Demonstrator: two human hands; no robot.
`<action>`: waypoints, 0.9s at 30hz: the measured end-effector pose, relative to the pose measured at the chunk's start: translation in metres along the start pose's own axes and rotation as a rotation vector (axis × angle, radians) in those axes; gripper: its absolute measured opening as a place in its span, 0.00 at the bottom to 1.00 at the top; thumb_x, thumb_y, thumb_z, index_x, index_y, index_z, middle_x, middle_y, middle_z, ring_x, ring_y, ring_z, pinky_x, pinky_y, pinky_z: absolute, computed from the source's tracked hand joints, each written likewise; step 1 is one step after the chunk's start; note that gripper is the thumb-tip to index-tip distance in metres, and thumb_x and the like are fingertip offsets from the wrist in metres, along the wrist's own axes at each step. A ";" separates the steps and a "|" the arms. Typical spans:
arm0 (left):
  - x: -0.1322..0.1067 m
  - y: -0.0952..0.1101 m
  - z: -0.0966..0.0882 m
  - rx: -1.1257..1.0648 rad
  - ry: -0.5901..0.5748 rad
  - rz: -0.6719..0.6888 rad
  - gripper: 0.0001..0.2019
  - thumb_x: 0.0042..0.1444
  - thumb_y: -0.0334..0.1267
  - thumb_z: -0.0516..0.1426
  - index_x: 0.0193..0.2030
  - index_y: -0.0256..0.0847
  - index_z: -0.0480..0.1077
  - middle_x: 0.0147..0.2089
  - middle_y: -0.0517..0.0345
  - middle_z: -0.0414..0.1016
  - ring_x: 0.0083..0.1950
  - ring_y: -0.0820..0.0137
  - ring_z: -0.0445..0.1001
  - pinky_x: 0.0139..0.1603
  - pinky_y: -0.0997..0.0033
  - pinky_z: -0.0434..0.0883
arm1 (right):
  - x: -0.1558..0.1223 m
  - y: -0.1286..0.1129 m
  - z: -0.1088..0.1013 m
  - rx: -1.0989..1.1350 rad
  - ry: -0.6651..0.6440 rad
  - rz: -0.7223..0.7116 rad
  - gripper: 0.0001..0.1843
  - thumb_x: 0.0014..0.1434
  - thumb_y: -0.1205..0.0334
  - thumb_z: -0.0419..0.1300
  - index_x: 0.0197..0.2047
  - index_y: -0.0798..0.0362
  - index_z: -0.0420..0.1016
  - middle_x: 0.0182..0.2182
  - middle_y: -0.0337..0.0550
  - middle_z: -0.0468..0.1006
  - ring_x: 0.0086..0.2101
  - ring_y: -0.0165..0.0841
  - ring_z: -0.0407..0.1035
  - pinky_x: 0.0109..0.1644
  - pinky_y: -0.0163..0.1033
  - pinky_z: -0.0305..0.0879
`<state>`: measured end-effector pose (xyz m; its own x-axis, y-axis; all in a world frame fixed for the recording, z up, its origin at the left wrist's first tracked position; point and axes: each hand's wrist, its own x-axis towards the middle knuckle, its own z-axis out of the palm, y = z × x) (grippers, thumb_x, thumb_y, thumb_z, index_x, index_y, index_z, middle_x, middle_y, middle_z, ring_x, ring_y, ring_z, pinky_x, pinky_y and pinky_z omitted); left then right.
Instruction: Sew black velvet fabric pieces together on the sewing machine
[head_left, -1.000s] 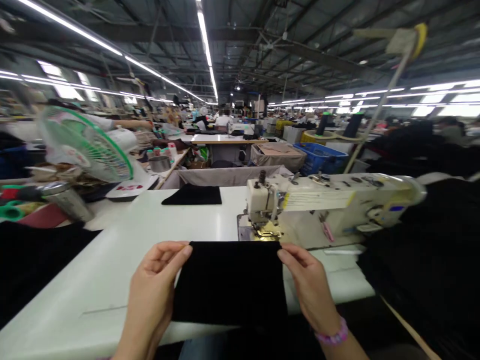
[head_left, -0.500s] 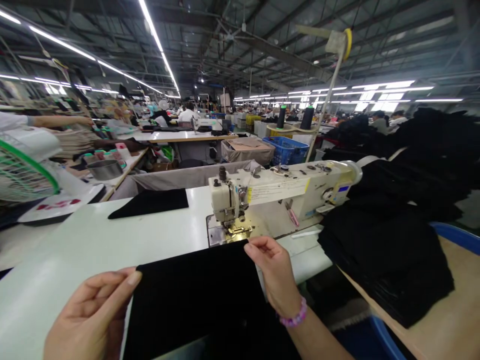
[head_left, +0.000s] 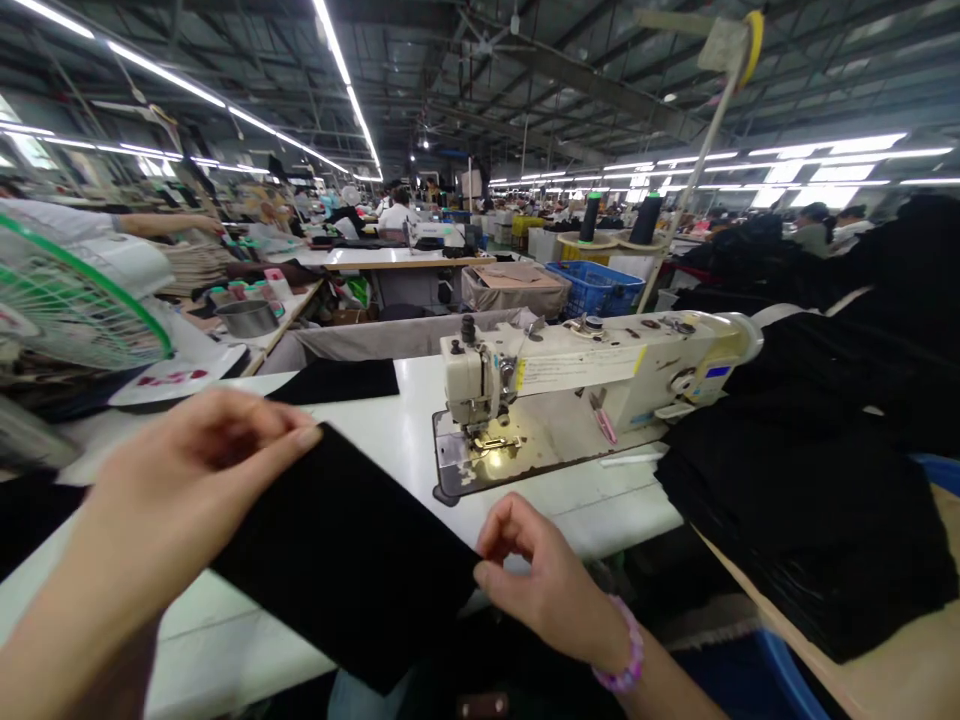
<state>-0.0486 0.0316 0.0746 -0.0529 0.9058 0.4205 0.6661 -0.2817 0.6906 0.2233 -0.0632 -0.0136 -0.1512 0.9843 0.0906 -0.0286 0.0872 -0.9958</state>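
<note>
A black fabric panel (head_left: 352,560) is stretched between my hands above the front edge of the white sewing table (head_left: 570,510). My left hand (head_left: 202,470) pinches its upper left corner between thumb and fingers. Lower down, my right hand (head_left: 540,580), with a beaded bracelet at the wrist, pinches the right corner, so the panel slants down to the right. Beyond the hands stands a sewing machine (head_left: 585,370), its lit needle area apart from the fabric. Another black fabric piece (head_left: 345,381) lies on the table behind my left hand.
A stack of black fabric (head_left: 810,530) rises at the right, with a larger dark heap behind it. Pink-handled snips (head_left: 603,420) rest on the machine. A green-rimmed fan (head_left: 82,300) stands at the left, where a co-worker's arm (head_left: 169,224) reaches out. A blue basket (head_left: 604,290) sits behind.
My left hand has risen with its corner of the panel, while my right hand has dropped. The panel now slants and has come away from the machine bed; the camera view has shifted.
</note>
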 end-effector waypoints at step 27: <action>0.039 -0.041 0.214 0.049 -0.603 0.021 0.10 0.62 0.41 0.61 0.34 0.36 0.70 0.30 0.64 0.70 0.29 0.74 0.69 0.32 0.70 0.70 | -0.022 0.090 -0.020 -0.884 0.104 -0.631 0.15 0.61 0.77 0.52 0.45 0.52 0.73 0.41 0.47 0.81 0.44 0.41 0.75 0.50 0.50 0.75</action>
<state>0.0809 0.1466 -0.0631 0.3817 0.9241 0.0158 0.6971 -0.2991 0.6517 0.2441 -0.0737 -0.1055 -0.2732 0.7279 0.6289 0.6545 0.6198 -0.4330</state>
